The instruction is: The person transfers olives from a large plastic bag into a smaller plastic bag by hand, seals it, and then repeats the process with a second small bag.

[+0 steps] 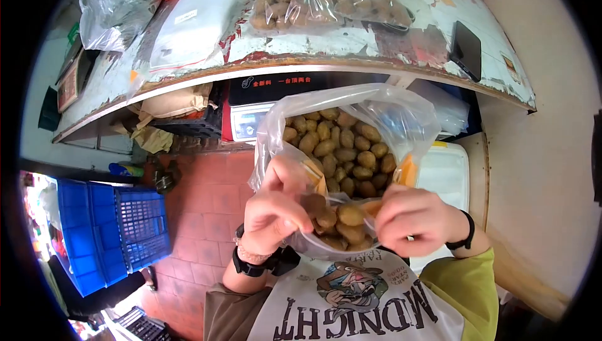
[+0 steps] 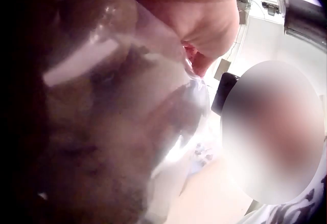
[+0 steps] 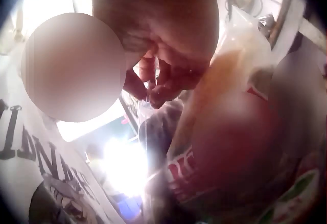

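Observation:
My left hand (image 1: 273, 209) grips the left rim of a small clear plastic bag, close in front of the shirt. Inside this small bag (image 1: 301, 246) lie several brownish-green oval fruits (image 1: 350, 234). My right hand (image 1: 417, 220) pinches the bag's other side; in the right wrist view, thumb and fingertips (image 3: 157, 98) meet on thin clear plastic. Just beyond both hands stands a large open plastic bag (image 1: 273, 128), lined with orange-printed material and filled with more of the same fruit (image 1: 342, 146). In the left wrist view, plastic and dark fruit fill much of the picture, blurred.
A worn counter (image 1: 232, 59) runs across the front, bearing bagged brown produce (image 1: 295, 2), a stack of clear bags (image 1: 194, 24) and a phone (image 1: 466, 49). Beneath it sits a scale (image 1: 244, 121). Blue crates (image 1: 106, 228) stand left; a white lidded box (image 1: 444, 172) is right.

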`<state>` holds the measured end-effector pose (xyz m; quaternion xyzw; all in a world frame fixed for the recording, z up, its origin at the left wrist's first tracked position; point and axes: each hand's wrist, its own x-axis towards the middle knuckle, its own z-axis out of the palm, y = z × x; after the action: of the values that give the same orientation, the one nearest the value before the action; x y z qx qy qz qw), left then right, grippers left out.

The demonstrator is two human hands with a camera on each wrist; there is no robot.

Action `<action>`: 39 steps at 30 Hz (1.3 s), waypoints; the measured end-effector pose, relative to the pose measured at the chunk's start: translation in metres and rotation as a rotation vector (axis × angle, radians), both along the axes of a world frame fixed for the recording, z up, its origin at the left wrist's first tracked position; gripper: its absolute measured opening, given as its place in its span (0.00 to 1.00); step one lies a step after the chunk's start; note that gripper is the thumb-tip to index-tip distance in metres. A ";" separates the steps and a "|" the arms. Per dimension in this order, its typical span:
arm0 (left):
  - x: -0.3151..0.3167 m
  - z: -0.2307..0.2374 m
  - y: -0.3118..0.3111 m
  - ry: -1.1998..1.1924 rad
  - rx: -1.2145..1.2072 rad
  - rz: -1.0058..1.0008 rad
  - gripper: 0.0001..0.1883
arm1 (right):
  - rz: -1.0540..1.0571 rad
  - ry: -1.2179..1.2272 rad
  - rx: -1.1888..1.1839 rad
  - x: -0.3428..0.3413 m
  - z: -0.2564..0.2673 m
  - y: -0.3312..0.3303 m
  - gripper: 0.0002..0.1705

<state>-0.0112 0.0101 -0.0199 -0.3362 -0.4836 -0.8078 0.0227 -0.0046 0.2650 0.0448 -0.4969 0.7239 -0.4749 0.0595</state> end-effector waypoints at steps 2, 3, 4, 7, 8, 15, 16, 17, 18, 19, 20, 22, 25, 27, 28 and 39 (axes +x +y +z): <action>0.003 0.002 0.007 -0.165 0.069 0.103 0.13 | -0.072 -0.198 -0.177 -0.006 -0.010 -0.002 0.07; -0.001 0.003 0.011 -0.148 0.100 0.146 0.13 | -0.106 -0.202 -0.184 -0.007 -0.012 -0.001 0.08; 0.001 0.007 0.011 -0.148 0.096 0.151 0.13 | -0.101 -0.203 -0.188 -0.006 -0.010 -0.002 0.08; 0.006 0.015 0.006 -0.040 0.131 0.176 0.11 | -0.134 0.193 -0.185 0.001 0.006 -0.003 0.04; 0.007 0.017 0.004 -0.039 0.129 0.177 0.11 | -0.133 0.193 -0.187 0.001 0.005 -0.002 0.04; 0.008 0.012 0.003 -0.038 0.089 0.122 0.12 | -0.317 0.132 -0.235 -0.001 -0.007 -0.005 0.07; 0.007 0.012 0.002 -0.040 0.088 0.122 0.12 | -0.318 0.130 -0.235 0.000 -0.007 -0.005 0.07; 0.006 0.013 0.003 -0.057 0.066 0.155 0.11 | -0.344 0.111 -0.239 0.000 -0.006 -0.006 0.07; 0.003 0.014 0.003 -0.072 0.045 0.188 0.11 | -0.370 0.095 -0.242 -0.001 -0.005 -0.008 0.08; 0.000 0.014 0.003 -0.083 0.025 0.207 0.11 | -0.389 0.091 -0.242 -0.003 -0.005 -0.009 0.07; -0.003 0.013 0.003 -0.077 0.024 0.207 0.11 | -0.388 0.096 -0.245 -0.005 -0.005 -0.012 0.07; -0.011 0.013 0.005 -0.166 0.025 0.252 0.11 | -0.486 -0.079 -0.275 -0.012 -0.005 -0.015 0.04; -0.021 0.013 0.004 -0.162 0.028 0.225 0.10 | -0.470 -0.197 -0.278 -0.020 0.000 -0.017 0.02; -0.023 0.014 0.003 -0.171 0.012 0.213 0.09 | -0.448 -0.268 -0.291 -0.020 0.005 -0.018 0.03; -0.023 0.015 0.004 -0.160 0.012 0.210 0.09 | -0.448 -0.257 -0.294 -0.019 0.009 -0.018 0.03; -0.007 0.020 0.011 -0.229 -0.064 0.128 0.37 | -0.521 0.308 -0.274 0.013 0.095 -0.019 0.04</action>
<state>-0.0181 0.0212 0.0006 -0.2105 -0.5289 -0.8221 0.0081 0.0082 0.2462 0.1395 -0.3647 0.7564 -0.4864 -0.2416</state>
